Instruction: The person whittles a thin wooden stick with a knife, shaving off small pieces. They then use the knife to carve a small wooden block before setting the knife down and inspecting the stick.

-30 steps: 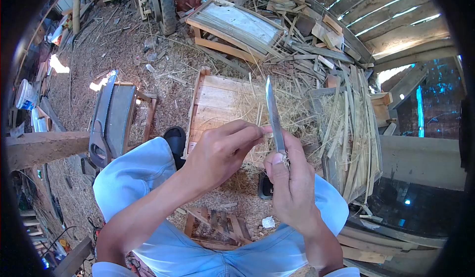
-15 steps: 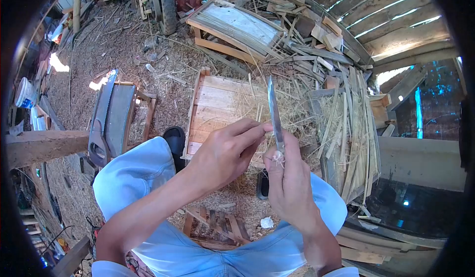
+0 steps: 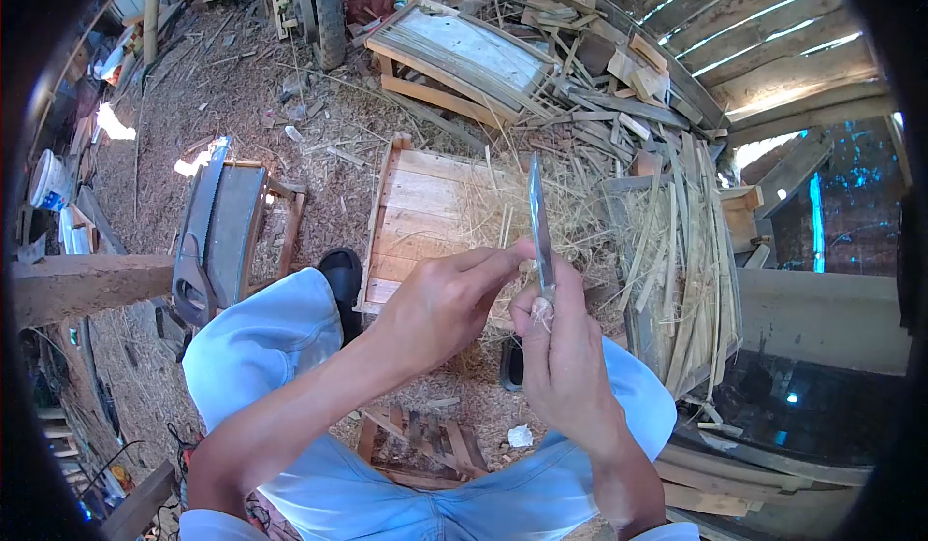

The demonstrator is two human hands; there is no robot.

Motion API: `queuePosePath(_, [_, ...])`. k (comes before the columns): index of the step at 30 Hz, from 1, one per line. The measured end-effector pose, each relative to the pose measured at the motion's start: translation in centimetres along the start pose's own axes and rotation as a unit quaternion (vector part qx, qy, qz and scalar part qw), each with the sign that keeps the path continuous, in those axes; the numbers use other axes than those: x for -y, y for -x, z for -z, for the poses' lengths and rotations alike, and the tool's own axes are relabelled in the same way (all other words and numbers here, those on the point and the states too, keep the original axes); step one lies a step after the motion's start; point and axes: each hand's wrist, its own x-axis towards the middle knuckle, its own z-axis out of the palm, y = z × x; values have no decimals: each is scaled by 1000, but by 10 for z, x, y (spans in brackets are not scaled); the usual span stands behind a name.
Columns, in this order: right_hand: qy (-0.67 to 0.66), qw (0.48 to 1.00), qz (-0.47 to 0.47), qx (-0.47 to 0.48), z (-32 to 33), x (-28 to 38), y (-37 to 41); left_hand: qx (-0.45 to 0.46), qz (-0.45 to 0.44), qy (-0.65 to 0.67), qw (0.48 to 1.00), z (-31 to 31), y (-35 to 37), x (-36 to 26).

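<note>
My right hand (image 3: 563, 357) is wrapped round the handle of a knife (image 3: 539, 214), whose blade points up and away from me. My left hand (image 3: 440, 299) is closed just left of the blade, its thumb and index finger pinched together near it. Whatever lies between those fingertips is too small to make out. Beneath and beyond the hands lies a low wooden board tray (image 3: 418, 207), with thin pale shavings (image 3: 503, 203) heaped over its right side.
A handsaw (image 3: 198, 236) rests on a small bench (image 3: 237, 222) at the left. Split strips (image 3: 677, 280) are piled at the right. Farther back stand a wooden frame table (image 3: 474, 48) and scrap wood (image 3: 633, 67). A white bucket (image 3: 50, 181) is at far left.
Both hands have shifted very slightly, and the knife blade has moved a little to the right and tilts slightly differently. The grip on the knife is the same.
</note>
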Motion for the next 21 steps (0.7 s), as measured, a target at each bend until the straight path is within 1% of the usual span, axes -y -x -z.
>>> queuePosePath(2, [-3, 1000, 1, 8, 0, 0, 0, 1, -5, -1, 1000, -1, 2, 1])
queuePosePath(7, [19, 1000, 5, -14, -3, 1, 0, 17, -18, 11, 1000, -1, 1, -1])
queuePosePath(14, [9, 1000, 14, -27, -4, -2, -1, 26, -31, 20, 999, 0, 2, 1])
queuePosePath(17, [7, 1000, -3, -20, -5, -2, -1, 31, -32, 16, 999, 1, 3, -1])
queuePosePath(19, [21, 998, 42, -42, -7, -6, -2, 37, -33, -9, 999, 1, 5, -2])
queuePosePath(20, [22, 998, 42, -42, -7, -5, -1, 36, -34, -8, 999, 1, 5, -3])
queuePosePath(21, [16, 999, 8, -35, -6, -1, -1, 39, -38, -9, 998, 1, 4, -4])
